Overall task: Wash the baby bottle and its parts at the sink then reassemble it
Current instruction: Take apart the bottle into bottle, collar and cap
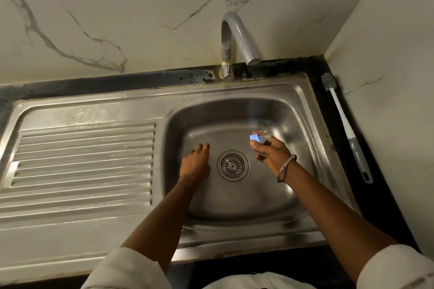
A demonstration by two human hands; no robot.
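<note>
A small clear bottle (pixel 259 138), pale blue at its far end, sits in the right grip (pixel 272 152) above the steel sink (pixel 293 110), just right of the drain (pixel 233 165). It is tilted, blue end pointing up and left, with most of its body hidden by the fingers. Glare washes out the blue end, so its parts cannot be told apart. A white-and-grey brush (pixel 345 124) lies on the black table (pixel 315 82) beside the sink's right rim, bristles toward the wall.

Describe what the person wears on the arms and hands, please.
The left sleeve and right sleeve are white and pushed up, leaving the forearms bare. A thin metal bangle circles the wrist of the right hand. The left hand wears nothing.
</note>
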